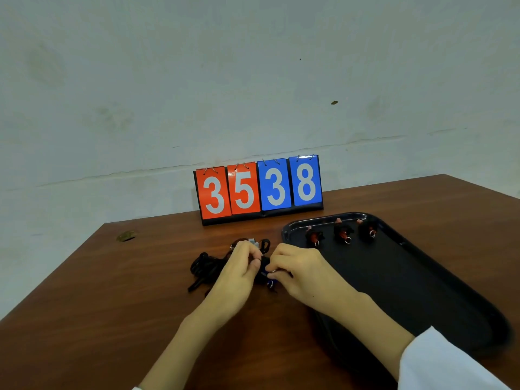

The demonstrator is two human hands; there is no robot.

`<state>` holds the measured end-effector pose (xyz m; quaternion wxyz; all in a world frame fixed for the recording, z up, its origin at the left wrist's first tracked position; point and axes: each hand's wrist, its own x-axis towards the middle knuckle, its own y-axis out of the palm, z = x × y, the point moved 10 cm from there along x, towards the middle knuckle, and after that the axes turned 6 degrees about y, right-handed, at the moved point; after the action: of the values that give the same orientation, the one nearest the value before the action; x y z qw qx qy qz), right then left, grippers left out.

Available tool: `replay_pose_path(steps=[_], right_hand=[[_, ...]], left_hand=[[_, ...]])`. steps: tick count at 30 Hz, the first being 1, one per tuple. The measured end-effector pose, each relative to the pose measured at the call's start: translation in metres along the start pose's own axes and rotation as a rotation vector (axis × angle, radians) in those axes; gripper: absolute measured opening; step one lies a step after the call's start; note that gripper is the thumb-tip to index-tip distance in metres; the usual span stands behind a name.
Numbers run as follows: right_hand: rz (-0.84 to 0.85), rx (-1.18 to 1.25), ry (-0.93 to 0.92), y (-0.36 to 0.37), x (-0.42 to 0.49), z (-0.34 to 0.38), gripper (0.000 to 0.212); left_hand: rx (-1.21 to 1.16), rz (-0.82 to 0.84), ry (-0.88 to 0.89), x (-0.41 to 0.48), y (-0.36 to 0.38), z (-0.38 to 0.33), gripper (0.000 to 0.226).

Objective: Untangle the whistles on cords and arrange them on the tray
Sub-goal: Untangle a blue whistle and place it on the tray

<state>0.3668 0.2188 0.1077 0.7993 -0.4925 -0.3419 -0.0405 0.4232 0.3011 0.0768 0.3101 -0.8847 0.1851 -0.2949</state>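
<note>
Near the middle of the desk (112, 305), just beside the tray's left edge, both hands meet over a tangle of black cords (205, 266). The left hand (242, 267) has its fingers curled and pinches the tangle at its right end, probably to anchor it. The right hand (302, 270), fingers likewise curled, pinches a blue whistle (270, 282) with a metal ring, seemingly to work it loose. Which strand each fingertip holds is hidden. Three red whistles (342, 233), their cords bundled, sit apart from one another along the far edge of the tray (408, 291), a row that looks meant to be continued. A scoreboard (259, 190) stands at the desk's far edge.
</note>
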Motion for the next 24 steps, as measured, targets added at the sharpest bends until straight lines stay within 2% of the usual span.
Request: replay_pose_path(steps=[5, 8, 10, 12, 15, 17, 19, 22, 24], right_hand=[[-0.044, 0.009, -0.041, -0.005, 0.001, 0.01, 0.012], [-0.078, 0.039, 0.019, -0.005, 0.0, 0.004, 0.016], [-0.074, 0.154, 0.152, -0.007, 0.0, -0.007, 0.022], [-0.014, 0.287, 0.32, -0.002, 0.001, -0.019, 0.041], [0.05, 0.313, 0.441, 0.005, 0.001, -0.024, 0.068], [0.074, 0.273, 0.44, 0.008, -0.001, -0.022, 0.065], [0.092, 0.266, 0.461, 0.007, -0.006, -0.023, 0.057], [0.067, 0.269, 0.592, -0.009, -0.018, -0.045, 0.043], [0.042, 0.257, 0.737, -0.025, -0.032, -0.073, 0.035]], left_hand=[[-0.534, -0.1, -0.179, 0.002, -0.003, 0.009, 0.014], [-0.784, -0.131, -0.216, 0.0, 0.001, 0.009, 0.014], [-0.734, -0.16, -0.226, -0.002, -0.001, 0.014, 0.01], [-0.653, -0.178, -0.24, -0.002, -0.004, 0.018, 0.011], [-0.645, -0.171, -0.239, -0.002, -0.001, 0.019, 0.04], [-0.639, -0.153, -0.208, -0.003, 0.002, 0.014, 0.054], [-0.631, -0.13, -0.178, -0.003, 0.006, 0.008, 0.055], [-0.554, -0.145, -0.162, -0.002, 0.007, 0.006, 0.042], [-0.39, -0.213, -0.147, -0.001, -0.002, 0.01, 0.031]])
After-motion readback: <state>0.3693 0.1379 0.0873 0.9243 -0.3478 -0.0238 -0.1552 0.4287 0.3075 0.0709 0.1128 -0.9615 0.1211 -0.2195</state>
